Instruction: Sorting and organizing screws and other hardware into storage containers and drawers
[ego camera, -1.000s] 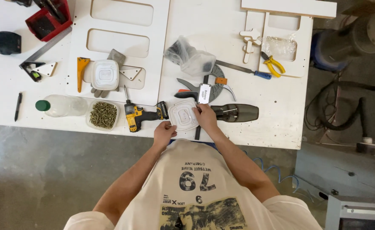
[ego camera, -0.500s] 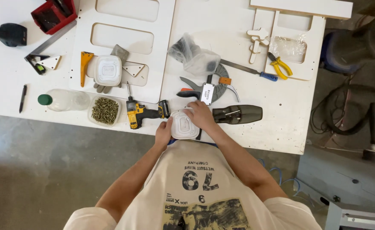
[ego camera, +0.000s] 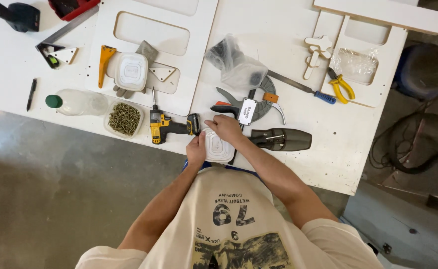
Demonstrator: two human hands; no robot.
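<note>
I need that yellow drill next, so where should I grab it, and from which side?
Take the drill by its black handle, the stem between the yellow body and the battery block. It lies flat on its side on the table, so come down from above, clear of the left hand.

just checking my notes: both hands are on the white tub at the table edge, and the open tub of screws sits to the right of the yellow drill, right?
Not quite. In the head view the tub of screws sits to the left of the drill, between it and the bottle. The rest holds: the left hand and right hand are both on the white tub at the table edge.
</note>
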